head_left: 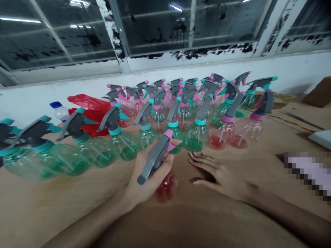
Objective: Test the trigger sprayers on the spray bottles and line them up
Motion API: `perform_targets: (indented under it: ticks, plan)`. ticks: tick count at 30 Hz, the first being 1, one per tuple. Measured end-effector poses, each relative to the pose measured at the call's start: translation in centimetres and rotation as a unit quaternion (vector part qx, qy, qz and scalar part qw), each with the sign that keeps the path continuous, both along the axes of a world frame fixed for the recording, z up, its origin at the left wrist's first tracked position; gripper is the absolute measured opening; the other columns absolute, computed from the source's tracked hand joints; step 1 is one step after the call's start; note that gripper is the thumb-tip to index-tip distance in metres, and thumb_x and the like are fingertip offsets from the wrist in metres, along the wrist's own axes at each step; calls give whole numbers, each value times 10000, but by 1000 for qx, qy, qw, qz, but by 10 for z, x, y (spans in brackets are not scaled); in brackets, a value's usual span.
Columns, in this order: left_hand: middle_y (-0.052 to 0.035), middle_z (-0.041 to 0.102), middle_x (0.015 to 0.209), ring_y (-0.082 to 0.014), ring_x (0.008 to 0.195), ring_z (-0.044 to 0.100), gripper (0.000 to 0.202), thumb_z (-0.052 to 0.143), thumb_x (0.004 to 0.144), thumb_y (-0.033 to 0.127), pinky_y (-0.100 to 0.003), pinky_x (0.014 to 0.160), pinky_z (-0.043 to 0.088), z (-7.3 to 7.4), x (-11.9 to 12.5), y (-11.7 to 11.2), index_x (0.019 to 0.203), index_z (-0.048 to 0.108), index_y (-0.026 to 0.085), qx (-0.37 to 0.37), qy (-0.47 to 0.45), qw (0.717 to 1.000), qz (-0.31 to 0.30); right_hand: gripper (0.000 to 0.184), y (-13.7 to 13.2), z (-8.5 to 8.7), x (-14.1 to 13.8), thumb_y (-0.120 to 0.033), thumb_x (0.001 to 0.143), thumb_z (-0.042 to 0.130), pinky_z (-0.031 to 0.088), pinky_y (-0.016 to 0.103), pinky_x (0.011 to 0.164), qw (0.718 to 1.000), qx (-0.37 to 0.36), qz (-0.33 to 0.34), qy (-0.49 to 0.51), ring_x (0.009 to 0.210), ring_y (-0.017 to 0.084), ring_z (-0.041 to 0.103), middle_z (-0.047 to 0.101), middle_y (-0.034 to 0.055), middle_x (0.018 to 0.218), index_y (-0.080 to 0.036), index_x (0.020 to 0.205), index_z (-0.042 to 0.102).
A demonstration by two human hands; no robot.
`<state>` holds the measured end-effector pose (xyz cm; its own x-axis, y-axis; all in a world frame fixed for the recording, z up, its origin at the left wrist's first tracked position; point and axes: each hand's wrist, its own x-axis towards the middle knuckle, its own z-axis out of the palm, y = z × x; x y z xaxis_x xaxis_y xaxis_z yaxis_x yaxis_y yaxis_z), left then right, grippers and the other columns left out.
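Observation:
My left hand (pixel 146 174) is wrapped round the neck of a pink spray bottle (pixel 165 186) with a grey trigger head and pink nozzle, which stands on the brown table (pixel 77 206) just in front of me. My right hand (pixel 217 174) lies flat beside it on the table, fingers stretched out, holding nothing. Right behind both hands stands a crowd of several finished spray bottles (pixel 181 110), green ones with teal collars and pink ones with pink collars, all with grey triggers.
A red plastic bag (pixel 90 106) and a small blue-capped bottle (pixel 58 110) lie at the back left by the white wall under the windows. A cardboard piece (pixel 319 91) and a pale flat object (pixel 322 137) sit at the right. A blurred patch covers something at the right edge.

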<state>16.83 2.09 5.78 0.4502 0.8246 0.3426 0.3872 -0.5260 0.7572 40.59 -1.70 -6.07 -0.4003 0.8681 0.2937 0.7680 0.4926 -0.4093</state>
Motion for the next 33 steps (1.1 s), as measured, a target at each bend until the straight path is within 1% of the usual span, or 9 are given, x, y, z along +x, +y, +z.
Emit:
perform_targets:
  ticks: [5, 11, 16, 21, 26, 33]
  plan:
    - [14, 613, 662, -151, 555, 533, 288, 503, 818, 239, -273, 600, 498, 3, 0, -1, 1079, 622, 264, 1, 15, 1000, 7, 596, 0, 1, 0, -493, 855, 530, 340, 476, 1072, 1000, -7, 0, -13, 1323, 246, 355, 429, 55, 1427, -249, 1380, 386]
    - [24, 603, 636, -152, 542, 526, 293, 507, 822, 233, -269, 588, 481, 3, 1, -1, 1093, 612, 267, 5, 11, 1000, -1, 595, 0, 1, 0, -499, 857, 524, 335, 476, 1076, 1000, -9, -3, -12, 1323, 240, 356, 429, 49, 1427, -256, 1381, 383]
    - [19, 622, 650, -155, 550, 542, 211, 525, 810, 251, -276, 568, 471, 0, 0, 1, 991, 635, 253, 19, 0, 1000, 11, 592, 0, 1, 0, -500, 855, 525, 330, 463, 1081, 1000, -8, -3, -14, 1322, 233, 359, 437, 49, 1421, -249, 1375, 393]
    - [23, 602, 658, -151, 571, 544, 274, 504, 837, 247, -281, 597, 470, -3, -2, 1, 1094, 598, 266, 14, 9, 1000, -3, 583, -1, 1, -1, -503, 856, 522, 329, 458, 1082, 1000, -10, -8, -14, 1321, 231, 359, 442, 54, 1417, -237, 1362, 413]
    - [28, 570, 653, -153, 598, 554, 277, 493, 849, 256, -282, 619, 462, -4, -2, 1, 1107, 591, 273, 14, 11, 1000, -1, 583, -1, 1, -1, -496, 859, 523, 328, 465, 1082, 1000, -7, -5, -12, 1325, 232, 352, 435, 56, 1423, -238, 1367, 403]
    - [17, 613, 677, -157, 592, 566, 269, 490, 844, 253, -287, 602, 479, -4, -2, 1, 1093, 591, 268, 18, 18, 1000, 3, 576, 0, 1, 0, -500, 860, 519, 337, 475, 1076, 1000, -8, -7, -19, 1319, 239, 362, 440, 59, 1418, -238, 1361, 410]
